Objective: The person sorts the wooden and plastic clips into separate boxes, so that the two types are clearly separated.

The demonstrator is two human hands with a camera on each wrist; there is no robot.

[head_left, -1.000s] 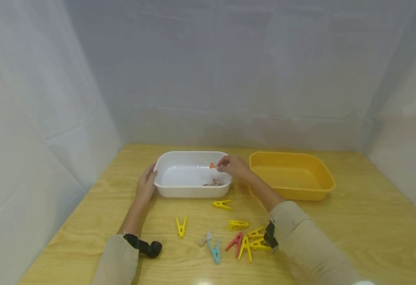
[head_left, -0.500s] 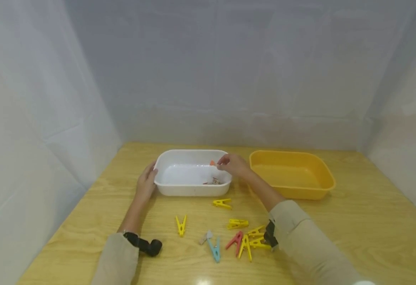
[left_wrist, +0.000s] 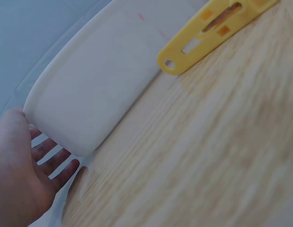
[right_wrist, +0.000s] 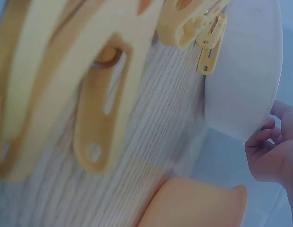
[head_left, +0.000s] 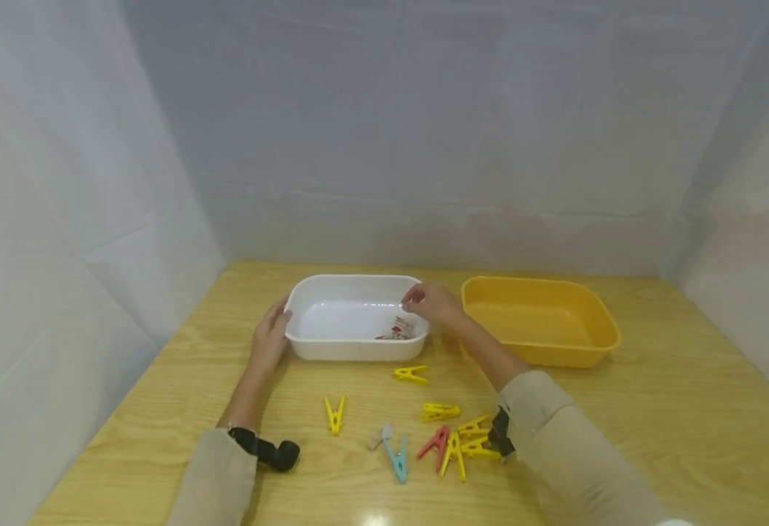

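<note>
Orange peg [head_left: 398,329] dropped into white tub [head_left: 332,352] on wooden table [head_left: 654,409].

Three views, one white tub [head_left: 356,318] shared.
The table is seen from above by the head camera; the tub's outer wall [left_wrist: 94,94] [right_wrist: 245,71] is caught close, low, by both wrists.
</note>
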